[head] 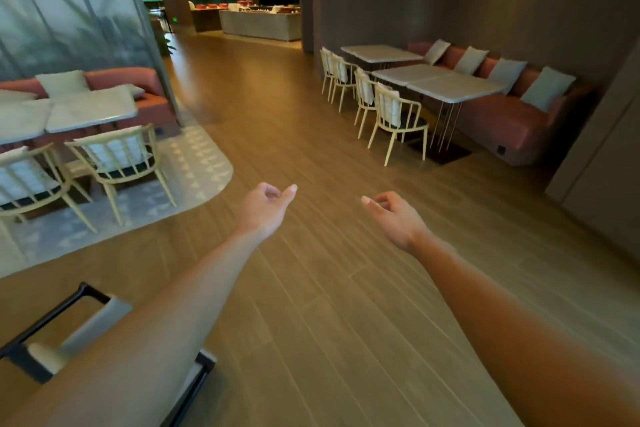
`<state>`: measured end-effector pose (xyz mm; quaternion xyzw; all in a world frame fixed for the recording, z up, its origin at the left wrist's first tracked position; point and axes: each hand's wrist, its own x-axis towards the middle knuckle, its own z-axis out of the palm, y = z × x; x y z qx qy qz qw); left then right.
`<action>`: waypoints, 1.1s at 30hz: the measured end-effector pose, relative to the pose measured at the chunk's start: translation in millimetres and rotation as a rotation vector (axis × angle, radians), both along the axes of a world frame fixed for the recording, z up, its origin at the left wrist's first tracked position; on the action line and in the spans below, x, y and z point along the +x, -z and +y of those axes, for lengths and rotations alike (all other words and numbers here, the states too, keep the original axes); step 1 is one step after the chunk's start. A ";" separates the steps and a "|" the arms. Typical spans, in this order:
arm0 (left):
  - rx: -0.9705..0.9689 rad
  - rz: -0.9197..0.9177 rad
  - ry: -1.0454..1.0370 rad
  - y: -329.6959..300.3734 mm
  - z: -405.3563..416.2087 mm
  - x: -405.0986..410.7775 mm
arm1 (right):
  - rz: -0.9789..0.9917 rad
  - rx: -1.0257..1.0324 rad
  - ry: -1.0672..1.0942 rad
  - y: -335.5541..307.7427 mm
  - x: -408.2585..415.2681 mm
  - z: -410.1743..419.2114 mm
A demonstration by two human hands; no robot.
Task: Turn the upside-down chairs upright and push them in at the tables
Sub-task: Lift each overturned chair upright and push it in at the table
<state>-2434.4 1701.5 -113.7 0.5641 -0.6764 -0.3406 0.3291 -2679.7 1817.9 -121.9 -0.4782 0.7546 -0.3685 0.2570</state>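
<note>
My left hand (265, 206) and my right hand (391, 215) reach out over the wooden floor, both empty with fingers loosely curled. Cream chairs stand upright at the tables. Two of them (119, 163) sit at the white table (90, 111) on the left. A row of several more (394, 114) lines the white tables (453, 87) on the right. A black-framed chair with a grey pad (90, 326) shows under my left forearm at the bottom left, partly hidden. No chair in view is upside down.
Pink benches with grey cushions (502, 118) run behind the right tables and the left table. A pale patterned rug (194, 163) lies under the left chairs. A glass partition (69, 10) stands at the left. A buffet counter (259, 24) is far ahead.
</note>
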 end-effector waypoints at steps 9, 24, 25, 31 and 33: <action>0.079 -0.044 -0.188 39.6 -154.9 9.4 | -0.036 0.029 -0.179 27.3 -14.8 -206.9; 0.155 0.007 -0.507 73.9 -435.4 78.5 | -0.036 0.138 -0.457 76.1 26.0 -571.9; 0.152 0.006 -0.543 75.6 -451.1 87.9 | -0.045 0.160 -0.490 82.3 34.8 -596.1; 0.200 -0.027 -0.773 107.3 -505.7 144.9 | -0.016 0.277 -0.710 128.0 85.4 -717.3; 0.242 -0.019 -0.873 119.1 -516.0 162.9 | -0.006 0.295 -0.797 139.7 106.1 -757.2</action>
